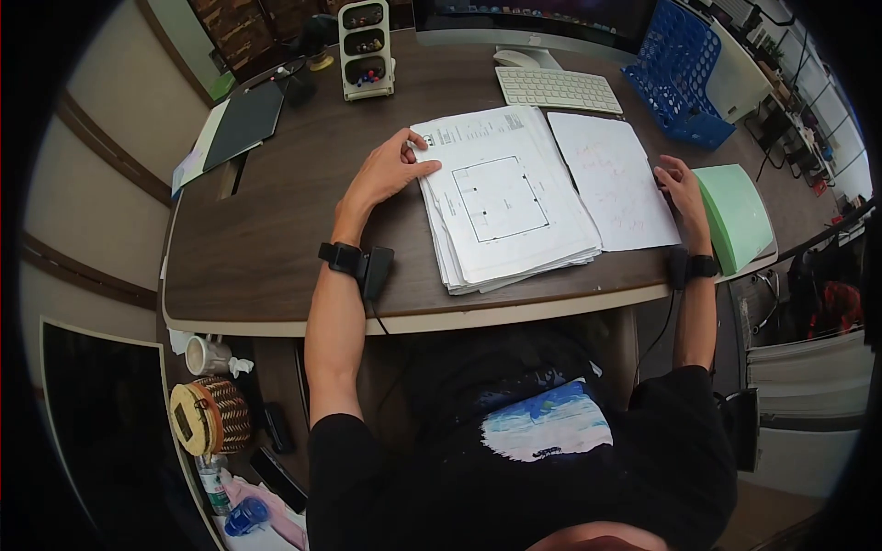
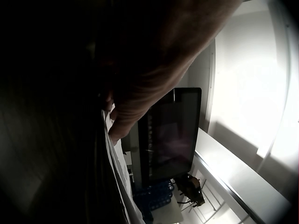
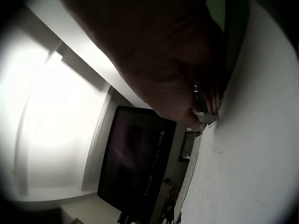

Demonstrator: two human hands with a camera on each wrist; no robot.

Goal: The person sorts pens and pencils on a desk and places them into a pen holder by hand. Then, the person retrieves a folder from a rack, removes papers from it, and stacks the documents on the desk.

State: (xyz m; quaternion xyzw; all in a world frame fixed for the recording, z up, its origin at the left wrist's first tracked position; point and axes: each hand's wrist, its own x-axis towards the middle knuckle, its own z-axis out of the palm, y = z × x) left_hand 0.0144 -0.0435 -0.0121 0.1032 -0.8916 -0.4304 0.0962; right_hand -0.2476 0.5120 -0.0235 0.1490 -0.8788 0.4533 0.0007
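A stack of papers [image 1: 501, 197] lies on the desk, its top sheet printed with a rectangular floor plan. My left hand [image 1: 381, 174] grips the stack's upper left edge, thumb over the top and fingers curled at the side. Beside the stack lies a white sheet [image 1: 616, 184] with faint reddish handwriting. My right hand [image 1: 684, 191] pinches that sheet's right edge; in the right wrist view the paper [image 3: 238, 154] puckers at the fingertips. A green folder [image 1: 738, 216] sits just right of the right hand, partly behind the wrist.
A keyboard [image 1: 559, 90], a mouse [image 1: 517, 59] and a monitor [image 1: 542, 23] stand behind the papers. A blue plastic file rack [image 1: 684, 87] is at the back right, a tiered holder [image 1: 367, 50] at the back. A dark folder [image 1: 246, 119] lies at the left. Below are a mug [image 1: 206, 355] and a woven basket [image 1: 216, 415].
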